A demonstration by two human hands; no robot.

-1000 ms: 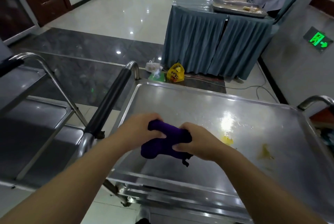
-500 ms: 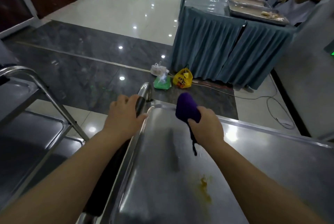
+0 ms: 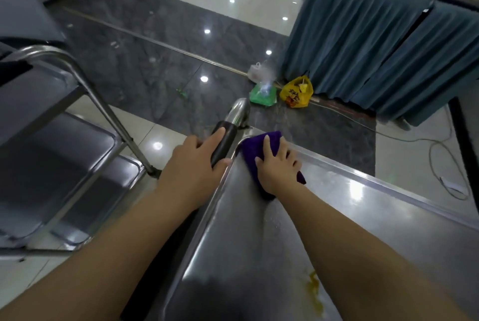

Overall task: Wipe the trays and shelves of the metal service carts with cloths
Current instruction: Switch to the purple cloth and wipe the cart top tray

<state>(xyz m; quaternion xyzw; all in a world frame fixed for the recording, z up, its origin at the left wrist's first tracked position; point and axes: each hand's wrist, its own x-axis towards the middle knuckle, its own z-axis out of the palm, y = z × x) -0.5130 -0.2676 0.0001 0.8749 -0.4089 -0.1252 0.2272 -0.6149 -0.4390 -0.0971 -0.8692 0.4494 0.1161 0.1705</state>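
Observation:
The metal cart's top tray point(image 3: 259, 256) fills the lower middle of the head view, with a yellow stain point(image 3: 315, 292) near the bottom right. A purple cloth point(image 3: 252, 148) lies flat in the tray's far left corner. My right hand point(image 3: 277, 167) presses on the cloth with its fingers spread. My left hand point(image 3: 193, 165) grips the black-sleeved cart handle point(image 3: 224, 143) on the tray's left side.
A second metal cart point(image 3: 51, 144) stands close on the left. Beyond the tray, a yellow bag point(image 3: 296, 92), a green packet point(image 3: 263, 92) and a clear bag point(image 3: 256, 72) lie on the dark floor beside a table with a blue-grey skirt point(image 3: 363, 48). A cable point(image 3: 440, 162) trails at right.
My right hand has brought the bunched cloth down from the air and flattened it in the tray's far left corner. My left hand went to the cart handle and stays there.

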